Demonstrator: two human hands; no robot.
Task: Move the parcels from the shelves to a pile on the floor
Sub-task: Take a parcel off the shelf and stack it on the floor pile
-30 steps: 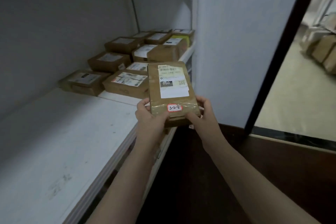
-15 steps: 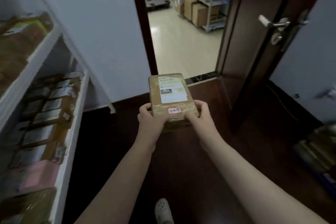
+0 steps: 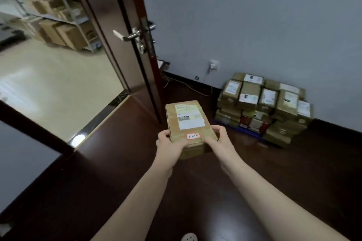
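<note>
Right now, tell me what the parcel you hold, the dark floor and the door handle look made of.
The parcel: brown cardboard, seemingly wrapped in clear glossy tape, given its sheen; white paper labels on top. The dark floor: polished wood or laminate, cannot tell which; it mirrors light. The door handle: silvery metal, likely satin finish, by its soft grey shine.

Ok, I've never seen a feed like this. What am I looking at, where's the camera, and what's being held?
There is no machine here: a person wears one camera on the head, looking forward and down, so both bare arms come in from the bottom. The left hand and right hand grip the near end of a brown taped parcel with a white label. Ahead on the right, a pile of parcels sits on the dark floor against the grey wall. On the left, a dark door stands open.
</note>
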